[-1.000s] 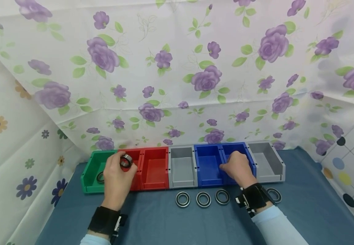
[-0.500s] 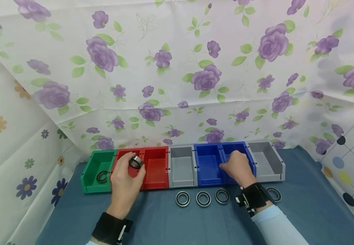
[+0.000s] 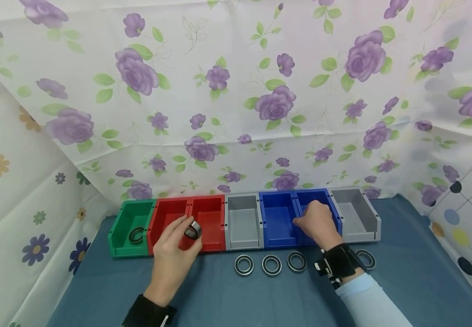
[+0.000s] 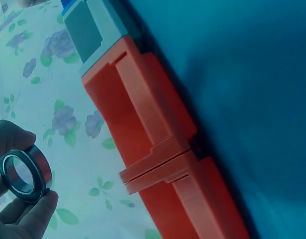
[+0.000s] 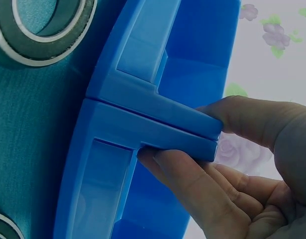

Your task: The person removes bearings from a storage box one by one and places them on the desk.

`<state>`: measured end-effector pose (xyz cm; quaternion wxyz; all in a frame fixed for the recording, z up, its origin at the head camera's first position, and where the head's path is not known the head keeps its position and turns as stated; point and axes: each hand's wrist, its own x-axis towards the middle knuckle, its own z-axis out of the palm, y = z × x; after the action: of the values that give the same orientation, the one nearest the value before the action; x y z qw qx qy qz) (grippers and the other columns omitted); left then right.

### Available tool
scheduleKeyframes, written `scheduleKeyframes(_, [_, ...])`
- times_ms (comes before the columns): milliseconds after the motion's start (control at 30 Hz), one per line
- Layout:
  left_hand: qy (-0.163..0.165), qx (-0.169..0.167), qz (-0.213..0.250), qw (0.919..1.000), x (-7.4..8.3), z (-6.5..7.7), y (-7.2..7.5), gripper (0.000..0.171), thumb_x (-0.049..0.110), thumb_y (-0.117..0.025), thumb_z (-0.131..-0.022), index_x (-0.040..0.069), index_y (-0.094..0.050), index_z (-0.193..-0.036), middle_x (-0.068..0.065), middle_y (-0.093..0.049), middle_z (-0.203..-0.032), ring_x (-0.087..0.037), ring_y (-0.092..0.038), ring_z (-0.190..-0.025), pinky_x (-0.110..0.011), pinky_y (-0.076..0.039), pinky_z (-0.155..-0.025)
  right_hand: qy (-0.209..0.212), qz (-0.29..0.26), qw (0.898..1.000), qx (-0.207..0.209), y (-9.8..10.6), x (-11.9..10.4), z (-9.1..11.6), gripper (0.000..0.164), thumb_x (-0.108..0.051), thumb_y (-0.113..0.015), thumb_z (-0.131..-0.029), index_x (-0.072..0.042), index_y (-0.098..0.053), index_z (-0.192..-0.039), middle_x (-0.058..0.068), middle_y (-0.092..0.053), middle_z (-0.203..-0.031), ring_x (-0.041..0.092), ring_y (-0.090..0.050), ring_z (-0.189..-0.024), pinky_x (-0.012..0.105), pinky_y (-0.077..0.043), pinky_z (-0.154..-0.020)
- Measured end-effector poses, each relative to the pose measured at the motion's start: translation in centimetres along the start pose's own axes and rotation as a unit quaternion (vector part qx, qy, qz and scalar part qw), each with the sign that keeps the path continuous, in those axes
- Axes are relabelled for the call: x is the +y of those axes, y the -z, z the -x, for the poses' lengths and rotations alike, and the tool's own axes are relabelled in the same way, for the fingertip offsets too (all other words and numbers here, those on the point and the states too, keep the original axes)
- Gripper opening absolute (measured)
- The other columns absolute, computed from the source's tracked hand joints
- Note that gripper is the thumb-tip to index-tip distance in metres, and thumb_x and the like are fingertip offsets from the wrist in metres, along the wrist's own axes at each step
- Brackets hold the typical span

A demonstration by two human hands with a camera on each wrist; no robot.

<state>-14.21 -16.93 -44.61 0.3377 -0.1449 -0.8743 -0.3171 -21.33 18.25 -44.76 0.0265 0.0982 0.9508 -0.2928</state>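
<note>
My left hand (image 3: 174,259) pinches a ball bearing (image 3: 195,230) between thumb and fingers, above the front of the two red bins (image 3: 207,247). In the left wrist view that bearing (image 4: 42,172) stands on edge in the fingertips, its bore visible. My right hand (image 3: 319,225) grips the adjoining side walls of two blue bins (image 3: 277,243). Its thumb lies on one side and its fingers on the other, as the right wrist view shows at the walls (image 5: 177,124). A dark bearing (image 3: 136,242) lies in the green bin (image 3: 118,252).
A grey bin (image 3: 244,245) stands between red and blue, and another grey bin (image 3: 364,237) ends the row at right. Several bearings (image 3: 236,266) lie on the blue cloth (image 3: 228,299) before the bins. A flowered sheet (image 3: 236,172) hangs behind.
My left hand has carried the bearing rightward and toward me, from beside the green bin to over the red bins, uncovering the bearing in the green one. My right hand has stayed put.
</note>
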Motion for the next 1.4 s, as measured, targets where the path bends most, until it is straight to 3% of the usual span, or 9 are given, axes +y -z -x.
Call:
scheduleKeyframes(300, [0.023,-0.083,-0.001,0.9963,-0.2,1.2,-1.0,0.064,0.020,-0.082,-0.068,0.013,-0.056,-0.126,-0.003,-0.056,-0.120,-0.016,-0.053,-0.108,-0.030,-0.047,-0.078,-0.001,0.000,1.000,0.001,0.2,0.0,0.0,0.042,-0.027,-0.072,-0.078,-0.011,-0.043,-0.052,-0.004,-0.029,-0.049,0.014,-0.039,-0.041,0.025,-0.031,-0.039])
scheduleKeyframes(467, [0.042,-0.144,-0.015,0.9885,-0.2,1.9,-1.5,0.065,0.020,-0.084,-0.065,0.013,-0.058,-0.124,-0.001,-0.057,-0.118,-0.014,-0.054,-0.106,-0.028,-0.047,-0.078,0.000,-0.001,1.000,0.004,0.3,-0.1,0.1,0.043,-0.026,-0.073,-0.078,-0.011,-0.042,-0.053,-0.004,-0.028,-0.049,0.013,-0.036,-0.040,0.025,-0.030,-0.038])
scheduleKeyframes(867, [0.052,-0.243,-0.030,0.9680,-0.1,2.7,-2.4,0.059,0.023,-0.084,-0.065,0.015,-0.061,-0.118,0.003,-0.058,-0.112,-0.011,-0.054,-0.100,-0.027,-0.048,-0.078,0.000,0.001,1.000,0.001,0.2,0.0,-0.1,0.043,-0.027,-0.073,-0.078,-0.012,-0.042,-0.053,-0.004,-0.028,-0.049,0.013,-0.036,-0.041,0.025,-0.029,-0.039])
scheduleKeyframes(1200, [0.036,-0.305,-0.046,0.9505,-0.6,3.1,-2.8,0.059,0.024,-0.082,-0.067,0.015,-0.060,-0.120,0.002,-0.058,-0.113,-0.012,-0.054,-0.102,-0.031,-0.047,-0.082,-0.005,0.005,1.000,-0.002,0.2,0.0,0.0,0.043,-0.028,-0.073,-0.078,-0.012,-0.043,-0.052,-0.004,-0.029,-0.049,0.014,-0.038,-0.042,0.025,-0.030,-0.040])
scheduleKeyframes(1400, [0.031,-0.321,-0.052,0.9449,-0.6,3.2,-3.0,0.059,0.024,-0.082,-0.067,0.015,-0.059,-0.121,0.002,-0.058,-0.113,-0.012,-0.053,-0.103,-0.031,-0.047,-0.082,-0.006,0.000,1.000,0.000,0.1,0.0,0.1,0.044,-0.027,-0.073,-0.078,-0.012,-0.041,-0.052,-0.004,-0.028,-0.049,0.013,-0.034,-0.040,0.025,-0.028,-0.039])
